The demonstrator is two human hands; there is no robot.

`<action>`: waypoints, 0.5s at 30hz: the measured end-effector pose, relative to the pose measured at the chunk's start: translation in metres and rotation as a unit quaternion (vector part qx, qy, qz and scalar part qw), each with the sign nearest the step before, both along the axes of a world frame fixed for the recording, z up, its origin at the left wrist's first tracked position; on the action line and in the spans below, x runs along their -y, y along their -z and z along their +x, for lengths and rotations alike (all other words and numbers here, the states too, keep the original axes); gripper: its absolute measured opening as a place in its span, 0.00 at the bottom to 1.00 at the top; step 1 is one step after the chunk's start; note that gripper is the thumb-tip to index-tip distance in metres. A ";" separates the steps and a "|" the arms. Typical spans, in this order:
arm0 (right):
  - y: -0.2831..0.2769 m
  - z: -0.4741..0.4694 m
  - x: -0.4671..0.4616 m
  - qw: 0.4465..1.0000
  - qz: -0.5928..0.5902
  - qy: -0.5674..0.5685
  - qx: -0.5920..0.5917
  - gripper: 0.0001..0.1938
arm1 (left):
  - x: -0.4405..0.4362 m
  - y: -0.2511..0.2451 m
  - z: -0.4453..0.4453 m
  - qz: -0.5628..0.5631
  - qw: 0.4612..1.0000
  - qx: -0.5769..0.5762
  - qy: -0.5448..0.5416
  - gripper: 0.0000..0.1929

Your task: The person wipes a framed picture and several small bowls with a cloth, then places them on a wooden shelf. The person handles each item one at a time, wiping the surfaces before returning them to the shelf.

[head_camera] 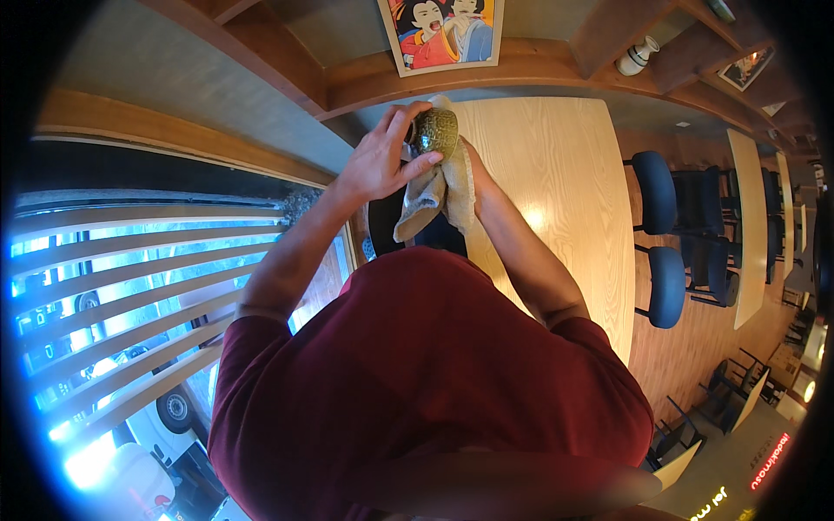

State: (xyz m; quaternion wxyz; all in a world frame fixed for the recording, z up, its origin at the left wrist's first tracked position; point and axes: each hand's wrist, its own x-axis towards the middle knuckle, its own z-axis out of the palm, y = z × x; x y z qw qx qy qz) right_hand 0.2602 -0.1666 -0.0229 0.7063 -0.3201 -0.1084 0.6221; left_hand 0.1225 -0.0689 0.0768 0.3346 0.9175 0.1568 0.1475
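Observation:
My left hand (381,159) grips a small olive-green ceramic pot (435,133) with a raised pattern, its thumb along the near side and fingers over the dark mouth. The pot is tilted on its side, mouth to the left. Against its underside and right side lies a beige cloth (456,185), which hangs down in folds towards my chest. My right hand (474,166) is mostly hidden behind this cloth and holds it to the pot. Both hands are raised over the left end of a light wooden table (554,169).
Wooden shelving (541,62) runs along the wall ahead, bearing a framed picture (449,32) and a white vase (637,56). A slatted window (143,260) is at left. Blue chairs (655,192) and another table (749,228) stand to the right.

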 end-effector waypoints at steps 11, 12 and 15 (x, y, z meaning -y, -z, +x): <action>-0.017 0.004 -0.002 0.846 -0.043 0.078 0.526 0.15 | -0.003 0.030 0.008 0.001 0.995 0.093 -0.047 0.26; -0.020 0.005 -0.001 0.828 -0.008 0.104 0.552 0.16 | -0.006 0.030 0.006 0.005 0.996 0.079 -0.040 0.25; -0.027 0.008 0.003 0.740 0.029 0.125 0.661 0.17 | -0.018 0.022 0.002 -0.382 0.919 -0.074 -0.058 0.24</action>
